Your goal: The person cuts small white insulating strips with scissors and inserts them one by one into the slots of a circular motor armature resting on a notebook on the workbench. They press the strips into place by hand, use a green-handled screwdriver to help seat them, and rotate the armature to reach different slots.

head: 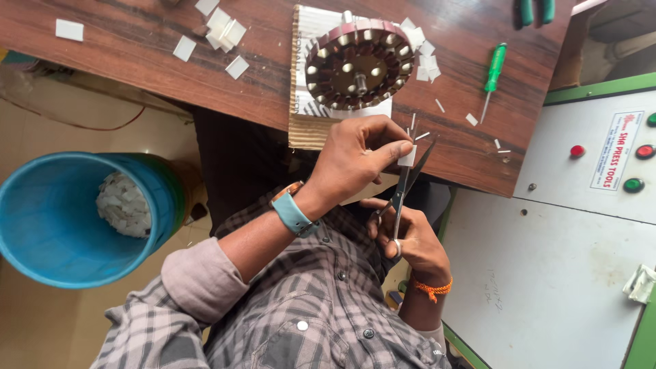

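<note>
— Wooden bench edge up top; nearest, the right hand grips scissors, blades open, pointing away.
— And the left hand?
— Pinching a white paper slip between those blades. Beyond, the motor stator on cardboard. The slip's lower end is hidden.

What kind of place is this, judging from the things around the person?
Probably a small motor repair or winding workshop: a wound stator lies on the wooden bench, with a green screwdriver nearby, and a machine panel with coloured buttons stands beside it.
</note>
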Available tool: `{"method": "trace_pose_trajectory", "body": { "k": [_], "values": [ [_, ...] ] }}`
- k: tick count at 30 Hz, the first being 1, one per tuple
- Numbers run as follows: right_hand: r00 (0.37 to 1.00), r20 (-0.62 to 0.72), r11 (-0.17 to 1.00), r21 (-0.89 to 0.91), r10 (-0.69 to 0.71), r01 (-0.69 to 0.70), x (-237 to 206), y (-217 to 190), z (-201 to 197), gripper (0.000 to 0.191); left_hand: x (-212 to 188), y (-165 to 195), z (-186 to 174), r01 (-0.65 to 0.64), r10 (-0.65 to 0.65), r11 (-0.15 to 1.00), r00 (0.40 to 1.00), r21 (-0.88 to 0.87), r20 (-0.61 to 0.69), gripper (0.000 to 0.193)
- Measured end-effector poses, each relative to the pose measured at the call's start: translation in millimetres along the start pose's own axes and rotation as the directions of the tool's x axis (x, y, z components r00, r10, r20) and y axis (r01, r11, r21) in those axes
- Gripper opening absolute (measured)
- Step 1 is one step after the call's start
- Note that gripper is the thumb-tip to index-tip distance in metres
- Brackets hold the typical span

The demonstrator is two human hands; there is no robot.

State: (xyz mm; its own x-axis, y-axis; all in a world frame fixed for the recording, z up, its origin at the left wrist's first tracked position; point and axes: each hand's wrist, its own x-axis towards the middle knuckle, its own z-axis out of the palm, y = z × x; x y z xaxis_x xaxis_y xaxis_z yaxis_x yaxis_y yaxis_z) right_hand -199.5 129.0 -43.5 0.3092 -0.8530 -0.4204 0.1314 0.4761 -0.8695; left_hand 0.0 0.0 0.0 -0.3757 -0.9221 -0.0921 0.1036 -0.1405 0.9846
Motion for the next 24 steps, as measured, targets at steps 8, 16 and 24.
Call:
{"method": "trace_pose_trajectory", "body": {
  "k": [8, 16, 24],
  "values": [
    [0.999, -0.022, 0.998, -0.030, 0.049, -0.050, 2, -18, 17, 0.107, 3, 3, -9, -0.066, 0.065, 0.998, 0.997, 0.008, 0.034, 0.015],
    [0.999, -0.018, 0.996, -0.083, 0.027, -0.029, 2, -28, 19, 0.106, 6, 4, -7, -0.138, 0.137, 0.990, 0.989, 0.019, 0.048, 0.015],
    [1.000, 0.020, 0.995, -0.096, -0.012, 0.014, 7, -24, 14, 0.112, 4, 10, -9, -0.220, 0.216, 0.971, 0.975, 0.099, 0.052, 0.013]
  ]
}}
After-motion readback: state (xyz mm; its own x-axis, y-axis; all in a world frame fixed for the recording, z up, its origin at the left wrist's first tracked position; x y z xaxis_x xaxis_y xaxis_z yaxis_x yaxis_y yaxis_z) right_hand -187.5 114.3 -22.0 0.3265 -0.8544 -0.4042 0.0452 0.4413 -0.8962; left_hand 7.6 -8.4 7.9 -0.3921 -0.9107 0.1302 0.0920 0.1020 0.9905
